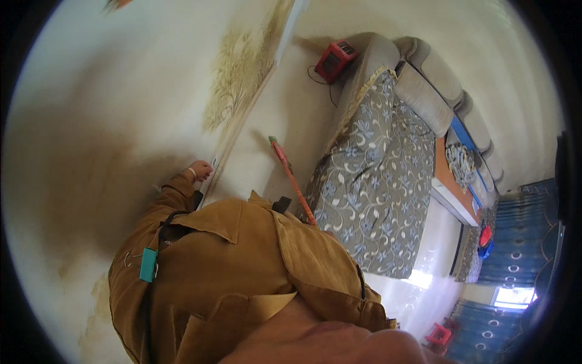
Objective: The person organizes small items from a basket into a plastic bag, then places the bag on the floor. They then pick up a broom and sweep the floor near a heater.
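My left hand [200,171], with a pale band at the wrist, reaches to the baseboard [227,143] along the pale wall. Its fingers are curled near a small dark thing at the trim; whether they grip it is too small to tell. On my right, a long-handled tool [293,179] with an orange-red shaft slants down, its green end low over the floor. Only a sliver of skin, apparently my right hand [330,234], shows past my brown jacket [218,259] by the shaft's upper end. The jacket hides the rest, so its grip is unclear.
A flowered cloth [377,168] covers a long piece of furniture at right. Beyond it stand a grey sofa [436,75] and an orange-topped table [443,157] bearing a bundled cloth [460,164]. A red heater-like box [336,61] trails a cord. A red stool [439,335] stands lower right.
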`<state>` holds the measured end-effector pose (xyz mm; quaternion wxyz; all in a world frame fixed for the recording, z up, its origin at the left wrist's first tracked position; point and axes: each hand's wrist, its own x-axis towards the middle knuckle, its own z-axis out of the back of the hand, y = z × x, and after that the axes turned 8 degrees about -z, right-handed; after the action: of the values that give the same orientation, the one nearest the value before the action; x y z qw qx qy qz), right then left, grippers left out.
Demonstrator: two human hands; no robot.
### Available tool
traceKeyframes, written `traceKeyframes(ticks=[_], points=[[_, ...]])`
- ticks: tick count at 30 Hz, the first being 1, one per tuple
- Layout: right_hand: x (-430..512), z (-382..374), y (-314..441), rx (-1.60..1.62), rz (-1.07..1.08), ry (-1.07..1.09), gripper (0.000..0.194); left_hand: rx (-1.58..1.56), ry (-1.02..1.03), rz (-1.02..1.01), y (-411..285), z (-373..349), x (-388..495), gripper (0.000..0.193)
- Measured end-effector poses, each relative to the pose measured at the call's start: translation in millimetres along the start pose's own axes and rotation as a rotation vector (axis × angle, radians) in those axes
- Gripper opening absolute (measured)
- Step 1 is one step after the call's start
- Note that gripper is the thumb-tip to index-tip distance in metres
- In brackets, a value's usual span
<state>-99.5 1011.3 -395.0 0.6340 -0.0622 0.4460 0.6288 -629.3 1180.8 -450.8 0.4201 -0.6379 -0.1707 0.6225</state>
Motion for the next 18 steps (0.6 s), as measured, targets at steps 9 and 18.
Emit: traceKeyframes(ticks=[9,18], points=[[182.9,259.8,74.3,1.116,-0.368,0.142,0.019,-0.237,-0.161,0.096,-93.7,47.1,92.8,0.023],[400.7,446.7,151.8,1.051,-0.306,0.079,0.019,-0.433,-0.025,0.302,-104.8,53.9,232.5,0.025]])
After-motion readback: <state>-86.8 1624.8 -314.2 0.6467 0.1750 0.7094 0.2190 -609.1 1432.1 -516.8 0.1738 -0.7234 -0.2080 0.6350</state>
